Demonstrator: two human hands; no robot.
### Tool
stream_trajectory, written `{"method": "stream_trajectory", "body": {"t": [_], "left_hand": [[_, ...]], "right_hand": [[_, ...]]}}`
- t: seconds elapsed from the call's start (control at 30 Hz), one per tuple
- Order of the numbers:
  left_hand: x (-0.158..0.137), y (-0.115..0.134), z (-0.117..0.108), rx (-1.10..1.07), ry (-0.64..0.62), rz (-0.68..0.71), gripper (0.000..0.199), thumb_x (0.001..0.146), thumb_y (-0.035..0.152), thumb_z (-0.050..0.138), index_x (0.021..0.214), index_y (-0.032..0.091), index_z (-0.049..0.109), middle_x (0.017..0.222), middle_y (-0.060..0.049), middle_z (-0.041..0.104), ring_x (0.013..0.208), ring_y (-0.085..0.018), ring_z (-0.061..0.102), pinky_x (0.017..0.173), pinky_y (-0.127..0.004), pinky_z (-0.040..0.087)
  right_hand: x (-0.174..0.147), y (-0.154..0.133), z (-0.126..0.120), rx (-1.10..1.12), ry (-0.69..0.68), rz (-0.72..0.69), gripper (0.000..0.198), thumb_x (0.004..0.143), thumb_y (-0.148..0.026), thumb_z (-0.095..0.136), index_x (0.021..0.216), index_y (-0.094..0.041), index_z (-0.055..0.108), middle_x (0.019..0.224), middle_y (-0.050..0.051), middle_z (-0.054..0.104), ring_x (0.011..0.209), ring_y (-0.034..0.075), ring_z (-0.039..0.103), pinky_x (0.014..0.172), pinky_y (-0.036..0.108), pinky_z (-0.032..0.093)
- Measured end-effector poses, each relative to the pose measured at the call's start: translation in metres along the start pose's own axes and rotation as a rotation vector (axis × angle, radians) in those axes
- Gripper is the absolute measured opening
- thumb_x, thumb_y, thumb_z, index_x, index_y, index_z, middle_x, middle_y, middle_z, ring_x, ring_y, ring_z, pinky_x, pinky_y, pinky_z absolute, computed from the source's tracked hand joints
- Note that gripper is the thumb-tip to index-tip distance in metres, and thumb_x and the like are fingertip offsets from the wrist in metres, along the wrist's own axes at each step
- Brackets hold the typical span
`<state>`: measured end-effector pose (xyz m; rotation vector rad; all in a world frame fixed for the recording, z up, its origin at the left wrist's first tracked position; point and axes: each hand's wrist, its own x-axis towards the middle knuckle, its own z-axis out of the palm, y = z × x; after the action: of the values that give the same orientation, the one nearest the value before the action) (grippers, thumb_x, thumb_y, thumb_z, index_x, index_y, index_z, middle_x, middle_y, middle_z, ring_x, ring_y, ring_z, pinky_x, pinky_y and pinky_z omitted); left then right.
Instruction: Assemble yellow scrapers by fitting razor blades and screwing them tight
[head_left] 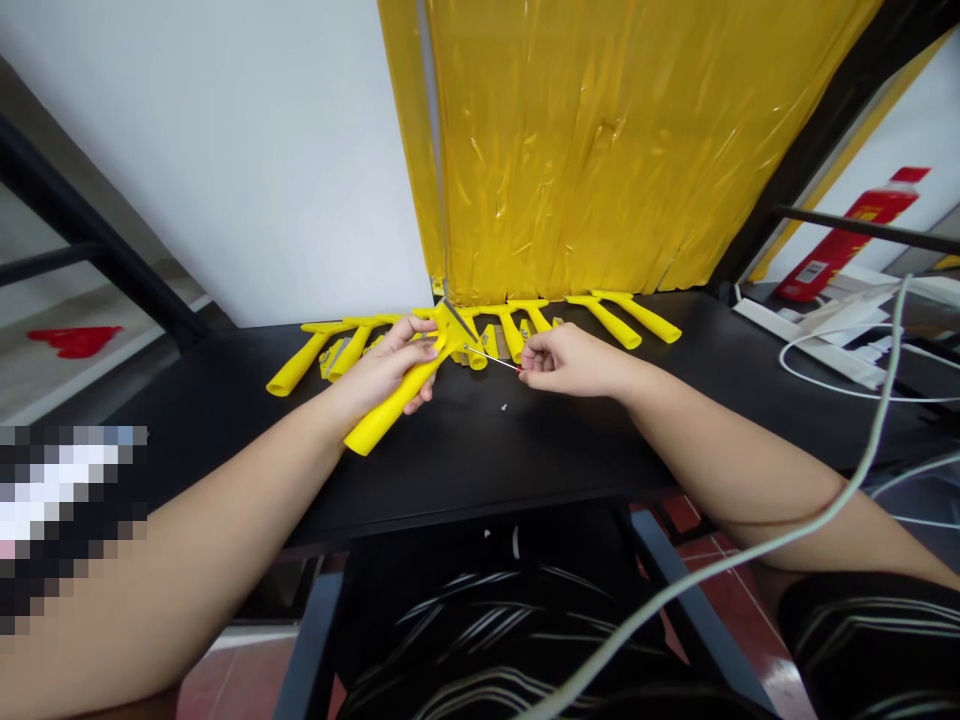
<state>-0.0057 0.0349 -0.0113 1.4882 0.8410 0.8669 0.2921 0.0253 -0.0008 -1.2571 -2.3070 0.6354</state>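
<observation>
My left hand [405, 365] is closed around a yellow plastic tool with a tubular handle [390, 408] and a flared head. A dark, thin strip, perhaps a blade, shows along that head. In my right hand [559, 360] is a slim screwdriver [491, 358], pinched by its mostly hidden red handle. Its shaft points left, and the tip meets or lies very near the yellow head; I cannot tell which. Below the shaft, a small metal screw [503, 407] lies on the black table [465, 470].
Several similar yellow tools [619, 325] lie along the table's back edge, before a yellow film-covered panel [600, 150] and a white panel [262, 150]. A red bottle [851, 235] stands at right. A pale cable [720, 570] crosses the lower right foreground.
</observation>
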Motion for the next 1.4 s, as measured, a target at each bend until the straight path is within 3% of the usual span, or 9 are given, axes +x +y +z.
{"method": "stream_trajectory", "body": {"t": [0.27, 0.37, 0.47, 0.6, 0.83, 0.97, 1.17, 1.3, 1.4], "left_hand": [[0.000, -0.001, -0.002, -0.001, 0.012, 0.005, 0.043, 0.088, 0.031, 0.068, 0.121, 0.030, 0.040, 0.054, 0.009, 0.063, 0.029, -0.016, 0.050, 0.031, -0.021, 0.038], [-0.001, 0.000, 0.000, 0.001, 0.025, 0.013, 0.043, 0.088, 0.029, 0.070, 0.120, 0.029, 0.041, 0.056, 0.010, 0.062, 0.031, -0.015, 0.053, 0.030, -0.020, 0.040], [-0.002, 0.001, 0.002, -0.016, 0.036, 0.032, 0.042, 0.088, 0.026, 0.071, 0.119, 0.029, 0.042, 0.064, 0.010, 0.063, 0.036, -0.014, 0.058, 0.031, -0.020, 0.042], [-0.002, 0.001, 0.004, -0.029, 0.070, 0.074, 0.040, 0.088, 0.025, 0.071, 0.118, 0.028, 0.043, 0.072, 0.009, 0.064, 0.042, -0.013, 0.063, 0.031, -0.018, 0.043], [-0.003, 0.001, 0.003, -0.029, 0.071, 0.136, 0.039, 0.090, 0.026, 0.069, 0.119, 0.028, 0.043, 0.074, 0.009, 0.061, 0.046, -0.013, 0.065, 0.032, -0.017, 0.043], [-0.004, 0.003, 0.003, -0.017, 0.074, 0.127, 0.039, 0.090, 0.027, 0.068, 0.118, 0.028, 0.041, 0.072, 0.011, 0.059, 0.044, -0.012, 0.064, 0.033, -0.017, 0.043], [-0.004, 0.002, 0.003, -0.016, 0.070, 0.157, 0.034, 0.094, 0.026, 0.066, 0.117, 0.029, 0.041, 0.074, 0.009, 0.060, 0.045, -0.012, 0.064, 0.034, -0.017, 0.043], [-0.002, -0.002, 0.000, -0.014, 0.068, 0.186, 0.034, 0.094, 0.025, 0.066, 0.117, 0.029, 0.041, 0.080, 0.008, 0.061, 0.048, -0.011, 0.066, 0.034, -0.016, 0.042], [-0.002, -0.003, 0.000, -0.004, 0.080, 0.179, 0.034, 0.094, 0.026, 0.066, 0.118, 0.029, 0.041, 0.078, 0.008, 0.060, 0.047, -0.011, 0.065, 0.034, -0.016, 0.043]], "right_hand": [[0.004, 0.007, 0.004, 0.105, 0.001, 0.061, 0.005, 0.087, -0.020, 0.068, 0.082, -0.018, 0.068, 0.072, 0.002, 0.068, 0.060, 0.014, 0.062, 0.063, 0.031, 0.049], [0.007, 0.006, 0.008, 0.216, -0.032, 0.130, 0.011, 0.098, -0.022, 0.057, 0.092, -0.019, 0.066, 0.075, 0.002, 0.066, 0.056, 0.014, 0.060, 0.058, 0.031, 0.049], [0.008, 0.006, 0.013, 0.185, 0.035, 0.085, 0.012, 0.104, -0.025, 0.050, 0.105, -0.021, 0.061, 0.074, -0.001, 0.059, 0.057, 0.015, 0.055, 0.059, 0.031, 0.045], [0.009, 0.010, 0.019, 0.095, 0.143, -0.005, 0.012, 0.097, -0.028, 0.063, 0.103, -0.023, 0.054, 0.079, -0.001, 0.059, 0.071, 0.017, 0.055, 0.068, 0.031, 0.044], [0.014, 0.013, 0.018, 0.015, 0.241, 0.042, 0.004, 0.100, -0.026, 0.057, 0.099, -0.023, 0.056, 0.097, 0.006, 0.071, 0.085, 0.021, 0.062, 0.081, 0.036, 0.046], [0.012, 0.008, 0.017, -0.023, 0.247, 0.003, 0.008, 0.101, -0.028, 0.056, 0.097, -0.022, 0.059, 0.094, 0.006, 0.073, 0.084, 0.021, 0.063, 0.080, 0.035, 0.045], [0.012, 0.003, 0.019, 0.024, 0.201, -0.028, 0.038, 0.110, -0.035, 0.039, 0.083, -0.021, 0.062, 0.085, 0.007, 0.071, 0.081, 0.022, 0.063, 0.084, 0.036, 0.045], [0.010, 0.006, 0.024, 0.106, 0.188, -0.041, 0.014, 0.102, -0.037, 0.057, 0.105, -0.024, 0.056, 0.076, -0.001, 0.062, 0.069, 0.019, 0.054, 0.073, 0.033, 0.044], [0.010, 0.008, 0.024, 0.101, 0.234, -0.054, 0.017, 0.096, -0.034, 0.063, 0.104, -0.024, 0.052, 0.076, -0.002, 0.059, 0.068, 0.017, 0.051, 0.069, 0.031, 0.041]]}}
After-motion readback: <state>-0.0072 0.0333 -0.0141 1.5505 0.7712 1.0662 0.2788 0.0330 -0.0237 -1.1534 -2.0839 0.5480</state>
